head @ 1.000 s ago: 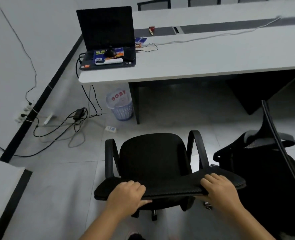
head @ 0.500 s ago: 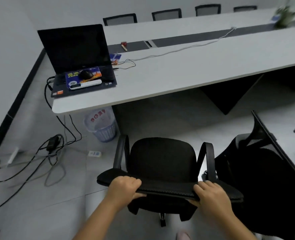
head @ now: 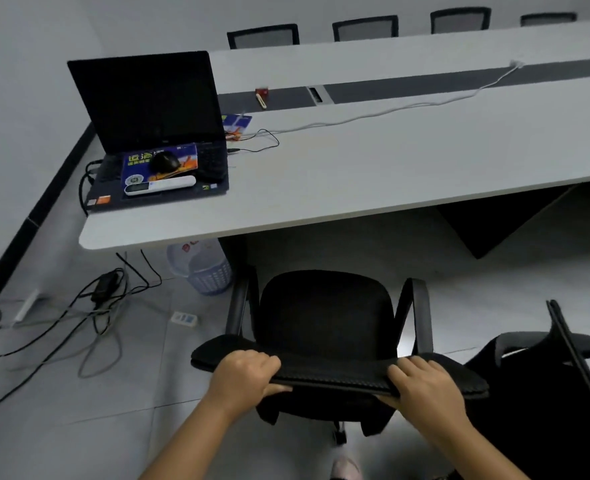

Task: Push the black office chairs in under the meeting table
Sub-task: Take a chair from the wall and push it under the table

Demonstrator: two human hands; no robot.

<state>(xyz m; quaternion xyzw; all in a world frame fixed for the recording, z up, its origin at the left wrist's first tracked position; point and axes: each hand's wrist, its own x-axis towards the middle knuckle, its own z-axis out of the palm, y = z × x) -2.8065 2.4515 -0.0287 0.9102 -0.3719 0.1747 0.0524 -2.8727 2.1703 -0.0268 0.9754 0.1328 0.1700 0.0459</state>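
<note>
Left hand (head: 243, 375) gripping the top edge of the black office chair (head: 324, 327), fingers curled over the backrest, thumb tucked under. Right hand (head: 425, 386) gripping the same top edge farther right, fingers curled over it too. Chair facing the meeting table (head: 390, 161), seat just short of the table edge, not yet under it. Armrests sticking up on both sides of the seat. One caster showing below the backrest.

Second black chair (head: 546, 393) just beside on the right, turned sideways, away from the table. Four more chair backs (head: 264, 36) lined up at the far side of the table.

Open laptop (head: 151, 126) on the near left corner of the table, screen dark. Blue printed box (head: 160, 161) lying on its keyboard, black mouse (head: 164, 161) on top of the box, white bar-shaped gadget (head: 160, 186) resting along the front of the box. White cable (head: 390, 110) running across the tabletop. Small red thing (head: 261, 93) on the dark middle strip.

Pale plastic wastebasket (head: 200, 268) on the floor, partly under the table corner, beside the table leg. Clear bag lining it, with red marks on the bag. Cannot tell what else is inside.

Tangle of black cables (head: 78, 317) and a power brick (head: 103, 285) on the floor to the left. Small white and blue item (head: 183, 318) lying on the tiles near the chair.
</note>
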